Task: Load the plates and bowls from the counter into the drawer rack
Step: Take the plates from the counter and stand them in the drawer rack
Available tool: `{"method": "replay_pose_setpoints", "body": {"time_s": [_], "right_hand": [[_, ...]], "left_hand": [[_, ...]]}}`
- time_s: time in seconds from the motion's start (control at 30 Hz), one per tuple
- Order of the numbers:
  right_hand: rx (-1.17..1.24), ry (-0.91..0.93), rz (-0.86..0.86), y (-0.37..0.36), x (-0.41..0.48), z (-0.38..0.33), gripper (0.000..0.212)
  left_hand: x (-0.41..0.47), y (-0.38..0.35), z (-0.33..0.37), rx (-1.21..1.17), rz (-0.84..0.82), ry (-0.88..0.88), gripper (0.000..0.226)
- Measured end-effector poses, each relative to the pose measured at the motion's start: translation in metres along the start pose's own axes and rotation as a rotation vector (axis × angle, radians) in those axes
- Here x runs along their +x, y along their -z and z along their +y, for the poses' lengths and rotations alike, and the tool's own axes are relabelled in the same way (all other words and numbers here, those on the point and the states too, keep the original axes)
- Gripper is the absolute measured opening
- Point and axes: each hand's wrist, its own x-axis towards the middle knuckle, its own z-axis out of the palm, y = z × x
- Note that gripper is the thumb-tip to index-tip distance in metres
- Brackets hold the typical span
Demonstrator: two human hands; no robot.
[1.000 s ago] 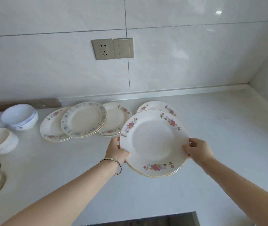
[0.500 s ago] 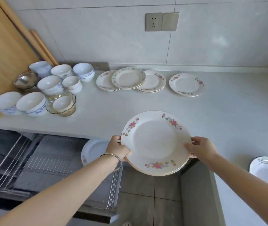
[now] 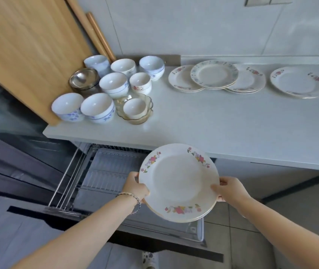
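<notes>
**Held plates** (image 3: 178,183). A small stack with floral rims, face up and close to level. The count is not clear from the rim edges.
- Location: in the air just off the front edge of the counter (image 3: 222,125), above the right part of the pulled-out rack (image 3: 106,171).

**Left grip** (image 3: 137,188). Clamped on the stack's left rim, with a bracelet (image 3: 129,196) at the wrist.

**Right grip** (image 3: 228,190). Clamped on the opposite rim, thumb on top and fingers under.

**Reason for the hold (judged).** Two opposed holds share the weight, keep the stack flat and stop the upper plates from sliding.

**Position relative to the grips.** The stack lies between them, its centre about midway and its far rim pointing toward the counter.

**Rack.** Wire, with upright slots visible left of the stack. The stack hides its right part.
- Judged: the plates must be tipped on edge, probably one at a time, to seat in the slots.

**Still on the counter.**
- Bowls (image 3: 114,84), grouped at the left beside a leaning board (image 3: 24,45).
- Overlapped plates (image 3: 215,74) at the back.
- A single plate (image 3: 296,82), set apart at the right.
</notes>
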Motion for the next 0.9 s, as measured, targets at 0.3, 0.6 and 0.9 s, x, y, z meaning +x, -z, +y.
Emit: {"method": "replay_pose_setpoints", "body": {"time_s": [0.3, 0.6, 0.9], "right_hand": [[0.02, -0.219, 0.029, -0.15, 0.046, 0.02, 0.02], [0.06, -0.343, 0.194, -0.193, 0.121, 0.062, 0.025], [0.079, -0.356, 0.321, -0.184, 0.17, 0.082, 0.012]], "left_hand": [[0.106, 0.068, -0.064, 0.164, -0.062, 0.052, 0.056], [0.209, 0.021, -0.096, 0.283, -0.084, 0.058, 0.051], [0.267, -0.029, -0.076, 0.439, -0.144, -0.004, 0.045]]}}
